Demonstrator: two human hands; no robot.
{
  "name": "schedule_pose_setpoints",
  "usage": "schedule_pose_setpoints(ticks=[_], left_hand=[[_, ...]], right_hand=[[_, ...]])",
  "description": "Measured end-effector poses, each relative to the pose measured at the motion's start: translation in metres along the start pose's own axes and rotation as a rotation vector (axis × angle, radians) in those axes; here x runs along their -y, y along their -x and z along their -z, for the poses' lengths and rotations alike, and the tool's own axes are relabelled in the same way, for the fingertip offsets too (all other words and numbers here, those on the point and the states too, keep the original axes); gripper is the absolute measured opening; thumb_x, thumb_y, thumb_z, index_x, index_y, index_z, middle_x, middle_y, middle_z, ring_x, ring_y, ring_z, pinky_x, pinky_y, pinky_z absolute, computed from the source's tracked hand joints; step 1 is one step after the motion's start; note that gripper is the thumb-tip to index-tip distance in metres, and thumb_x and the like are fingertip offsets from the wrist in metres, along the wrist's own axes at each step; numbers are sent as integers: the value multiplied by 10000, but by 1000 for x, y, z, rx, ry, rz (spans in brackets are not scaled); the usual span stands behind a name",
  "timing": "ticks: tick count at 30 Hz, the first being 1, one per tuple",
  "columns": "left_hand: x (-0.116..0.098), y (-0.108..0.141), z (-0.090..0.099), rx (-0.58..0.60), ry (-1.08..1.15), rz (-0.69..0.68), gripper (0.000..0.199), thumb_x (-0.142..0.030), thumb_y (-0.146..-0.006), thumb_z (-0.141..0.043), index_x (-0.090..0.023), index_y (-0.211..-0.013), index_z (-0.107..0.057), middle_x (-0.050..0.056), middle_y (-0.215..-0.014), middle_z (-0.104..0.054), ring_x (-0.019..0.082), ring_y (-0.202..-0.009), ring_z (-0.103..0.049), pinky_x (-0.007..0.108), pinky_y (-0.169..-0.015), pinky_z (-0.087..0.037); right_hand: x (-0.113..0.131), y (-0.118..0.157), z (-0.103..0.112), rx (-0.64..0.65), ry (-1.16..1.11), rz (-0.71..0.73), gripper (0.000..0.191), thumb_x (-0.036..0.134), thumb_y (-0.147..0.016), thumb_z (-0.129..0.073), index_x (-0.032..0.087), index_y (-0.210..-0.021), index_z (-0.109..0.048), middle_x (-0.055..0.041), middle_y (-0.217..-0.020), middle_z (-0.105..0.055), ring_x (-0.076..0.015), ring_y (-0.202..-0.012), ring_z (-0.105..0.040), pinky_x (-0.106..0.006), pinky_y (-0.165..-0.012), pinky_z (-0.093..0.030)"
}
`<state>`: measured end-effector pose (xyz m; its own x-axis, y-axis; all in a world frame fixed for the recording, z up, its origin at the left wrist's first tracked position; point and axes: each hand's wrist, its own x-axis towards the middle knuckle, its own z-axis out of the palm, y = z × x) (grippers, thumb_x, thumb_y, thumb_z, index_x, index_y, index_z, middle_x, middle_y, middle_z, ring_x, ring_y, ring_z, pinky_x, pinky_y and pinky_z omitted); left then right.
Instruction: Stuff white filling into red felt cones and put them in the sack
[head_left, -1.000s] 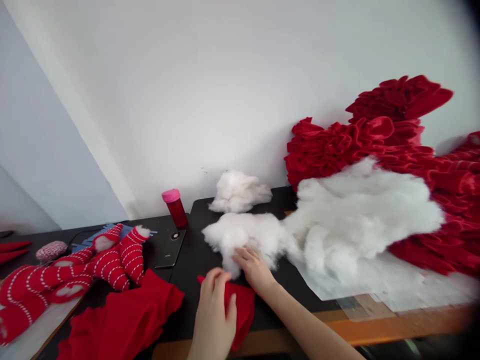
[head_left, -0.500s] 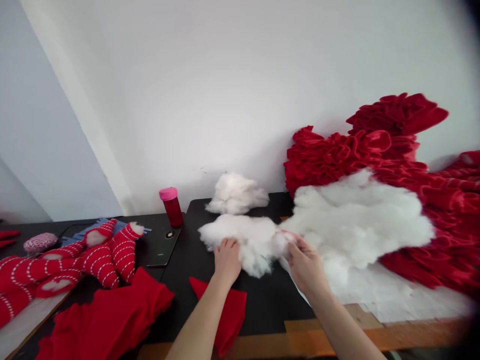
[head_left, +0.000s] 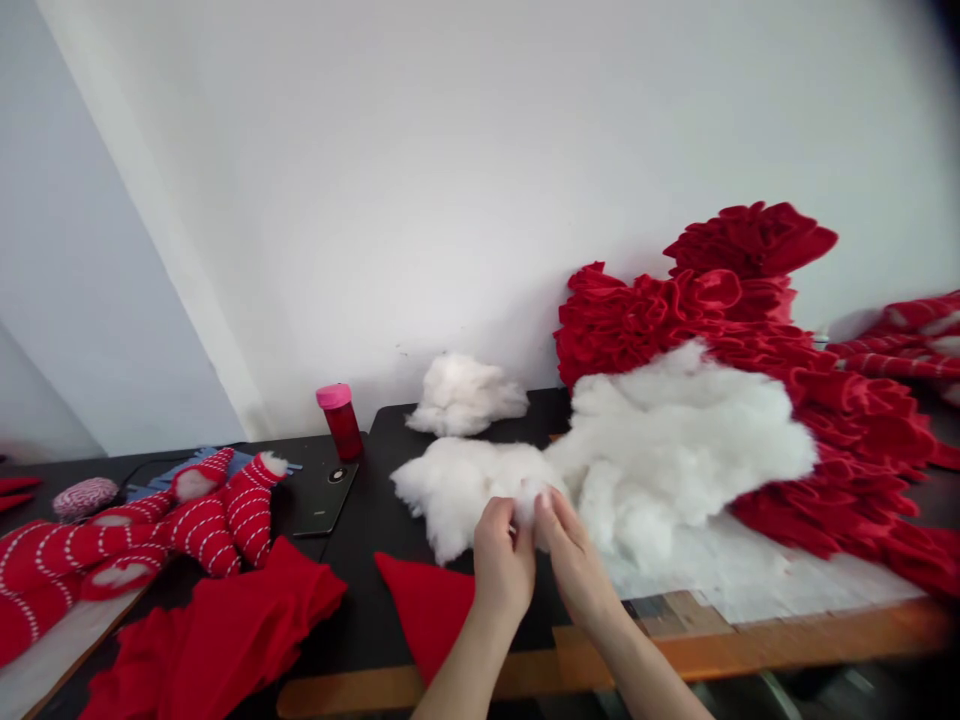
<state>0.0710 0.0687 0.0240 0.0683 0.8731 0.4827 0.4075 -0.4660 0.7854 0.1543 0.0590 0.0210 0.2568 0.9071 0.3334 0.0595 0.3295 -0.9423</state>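
My left hand (head_left: 507, 556) and my right hand (head_left: 573, 552) meet in front of the white stuffing. Between their fingertips is a small tuft of stuffing (head_left: 528, 497), which both hands pinch. Just behind them lies a loose clump of stuffing (head_left: 446, 490) on the black table (head_left: 352, 600). A much larger heap of stuffing (head_left: 690, 440) spreads to the right. Left of my left forearm, a pointed red fabric piece (head_left: 427, 605) lies flat, partly covered by the arm.
Ruffled red fabric (head_left: 660, 315) is piled against the wall at right. At left are striped stuffed pieces (head_left: 217, 520), crumpled red cloth (head_left: 225, 635), a yarn ball (head_left: 84, 497), a phone (head_left: 328, 503) and a red bottle with a pink lid (head_left: 341, 420). Another stuffing clump (head_left: 469, 395) sits behind.
My left hand has left the stuffing clump and moved right and toward me. My right hand has come left, so both now hold the small tuft together. The view has shifted slightly.
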Motion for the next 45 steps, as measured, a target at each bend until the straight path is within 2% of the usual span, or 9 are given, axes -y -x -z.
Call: schedule_pose_setpoints(ticks=[7,14,19,23,27,32,39,42,45], left_hand=[[-3,23,22,37,-59,-86,326,-99,-809,-462,-184,-1116,-531,121,-1090,-554,239,-994,-551,393,-823,-489],[58,96,79,-22,-753,-38,474,-104,-741,-545,-199,-1206,-541,147,-1185,-473,328,-1034,-514,491,-825,-480],[77,95,90,10,-773,-6,457,14,-716,-419,-160,-1100,-596,129,-1057,-509,255,-947,-564,412,-822,-513],[73,88,95,52,-682,12,477,41,-686,-397,-157,-1070,-601,127,-1042,-561,243,-939,-613,373,-799,-536],[58,83,97,-112,-529,-56,212,-164,-878,-426,-188,-998,-599,77,-900,-629,197,-802,-662,295,-691,-551],[47,81,95,-114,-421,-122,210,-181,-912,-395,-216,-888,-601,43,-832,-646,157,-752,-659,244,-688,-533],[74,90,95,-25,-402,-81,205,-177,-875,-434,-213,-976,-608,71,-911,-653,194,-825,-663,288,-734,-546],[77,99,87,-23,-442,-37,458,-38,-753,-429,-188,-1167,-553,119,-1091,-603,236,-986,-625,354,-832,-532],[77,103,87,-159,-518,-4,497,20,-739,-365,-181,-1151,-554,125,-1055,-593,238,-948,-628,365,-796,-532]], right_hand=[[-4,-25,16,-193,-121,-42,319,445,-754,-648,164,-904,-667,-30,-715,-672,-170,-591,-588,-279,-545,-475],[53,-54,70,-546,-462,109,189,333,-723,-644,235,-875,-590,38,-718,-567,-83,-589,-552,-205,-553,-456],[46,-8,39,-302,-465,-174,369,373,-625,-772,195,-930,-663,-3,-689,-626,-99,-504,-533,-186,-415,-419],[7,47,-4,170,-293,-449,380,506,-706,-700,195,-920,-653,18,-599,-597,-87,-419,-441,-173,-356,-308],[-11,77,-39,534,48,-195,192,298,-844,-529,174,-767,-654,-2,-654,-609,-129,-565,-523,-224,-535,-399],[-16,73,-54,483,403,155,272,147,-820,-381,174,-653,-594,-37,-665,-600,-160,-587,-535,-255,-566,-412],[4,40,-24,456,305,-8,211,291,-895,-476,176,-836,-643,-4,-730,-650,-173,-682,-581,-236,-620,-435],[4,44,-22,506,176,-32,227,326,-910,-476,183,-950,-648,-20,-836,-684,-181,-746,-608,-233,-653,-465],[-8,59,-27,274,171,-40,235,353,-906,-491,178,-991,-622,-28,-790,-673,-176,-699,-609,-228,-618,-480]])
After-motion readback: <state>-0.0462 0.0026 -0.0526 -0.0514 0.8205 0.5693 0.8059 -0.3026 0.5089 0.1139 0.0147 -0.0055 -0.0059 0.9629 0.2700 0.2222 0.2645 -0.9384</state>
